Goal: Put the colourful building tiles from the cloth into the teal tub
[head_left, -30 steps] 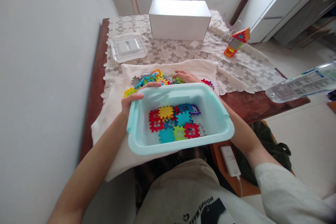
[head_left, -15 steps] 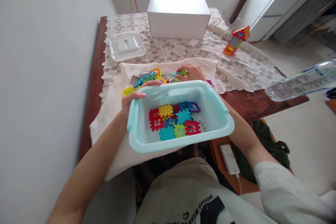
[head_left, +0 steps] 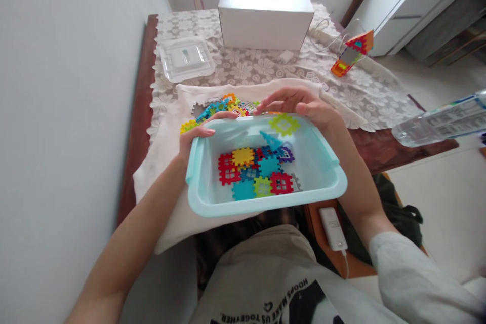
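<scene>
A light turquoise plastic bin [head_left: 266,207] is tilted toward me above my lap, with several flat toothed pieces inside, among them a yellow piece [head_left: 243,156] and a red window piece [head_left: 281,183]. My left hand [head_left: 197,134] grips its left back corner. Over the far rim, my right hand [head_left: 299,104] has its fingers apart and holds nothing. Just below that hand, a lime green piece [head_left: 284,124] and a blue piece [head_left: 271,139] are in mid-air or against the bin's back wall; which, I cannot tell. Behind the bin, a pile of pieces [head_left: 216,108] lies on a white cloth [head_left: 167,162].
A white box [head_left: 264,25] stands at the table's back. A clear lid [head_left: 187,59] lies to its left. At the right are a small assembled toothed-piece model [head_left: 352,53] and a plastic bottle [head_left: 436,121]. A white power bank [head_left: 333,229] sits lower right.
My right hand has moved from the pile toward the bin's far rim and opened. The lime green and blue pieces now show at the bin's back wall. The view has shifted slightly.
</scene>
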`<state>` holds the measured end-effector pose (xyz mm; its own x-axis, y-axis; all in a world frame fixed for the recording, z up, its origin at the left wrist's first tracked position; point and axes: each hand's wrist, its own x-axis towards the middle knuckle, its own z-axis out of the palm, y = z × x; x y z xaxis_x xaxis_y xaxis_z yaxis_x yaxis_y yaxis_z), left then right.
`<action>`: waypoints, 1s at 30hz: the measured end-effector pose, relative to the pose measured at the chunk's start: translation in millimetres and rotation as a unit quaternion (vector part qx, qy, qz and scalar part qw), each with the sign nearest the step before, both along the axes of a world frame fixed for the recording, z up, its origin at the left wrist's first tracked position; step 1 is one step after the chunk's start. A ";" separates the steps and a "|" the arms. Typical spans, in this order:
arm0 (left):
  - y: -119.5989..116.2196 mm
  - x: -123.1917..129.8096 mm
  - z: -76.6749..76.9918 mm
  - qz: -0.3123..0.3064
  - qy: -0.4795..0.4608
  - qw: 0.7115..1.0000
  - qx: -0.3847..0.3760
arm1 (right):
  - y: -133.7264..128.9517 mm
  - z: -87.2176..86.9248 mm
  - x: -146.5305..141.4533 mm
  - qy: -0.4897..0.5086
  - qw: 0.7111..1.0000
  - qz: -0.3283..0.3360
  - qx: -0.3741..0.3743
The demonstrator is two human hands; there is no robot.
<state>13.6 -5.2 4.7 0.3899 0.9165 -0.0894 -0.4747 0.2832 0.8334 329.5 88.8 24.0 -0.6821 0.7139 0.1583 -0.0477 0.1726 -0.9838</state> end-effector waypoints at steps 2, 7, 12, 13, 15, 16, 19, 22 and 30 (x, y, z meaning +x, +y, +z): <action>0.4 0.2 1.8 -0.004 0.004 1.000 -0.010 | 3.8 -1.2 -2.7 -0.009 1.000 -0.014 0.001; 1.7 0.3 3.7 -0.013 0.012 1.000 -0.020 | 22.2 -22.7 6.7 -0.041 0.978 -0.174 0.107; 2.8 -1.2 -0.6 -0.017 0.003 1.000 -0.007 | -2.4 -49.6 55.4 -0.178 0.925 -0.249 0.226; 3.0 -1.5 -1.1 -0.020 0.002 1.000 -0.005 | -12.9 -54.0 65.4 -0.206 0.918 -0.240 0.239; 3.2 -1.7 -1.6 -0.025 0.004 1.000 -0.001 | -33.5 -61.8 81.6 -0.249 0.916 -0.204 0.238; 3.3 -1.8 -1.6 -0.025 0.007 1.000 -0.001 | -41.9 -65.1 86.9 -0.266 0.918 -0.189 0.226; 3.1 -1.5 -1.2 -0.017 0.008 1.000 -0.001 | -53.7 -73.3 92.2 -0.296 0.915 -0.174 0.213; 2.6 -0.5 -0.5 -0.027 -0.004 1.000 0.007 | -47.5 -79.0 86.5 -0.306 0.909 -0.180 0.219; 2.4 -0.5 0.5 -0.033 -0.002 0.999 0.012 | -5.8 -92.9 62.0 -0.297 0.898 -0.210 0.248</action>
<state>13.1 -2.8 5.2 0.4491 0.8910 -0.0661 -0.4597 0.2939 0.8380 391.6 82.9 -68.9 -0.4378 0.8704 0.2253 0.6325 0.4763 -0.6109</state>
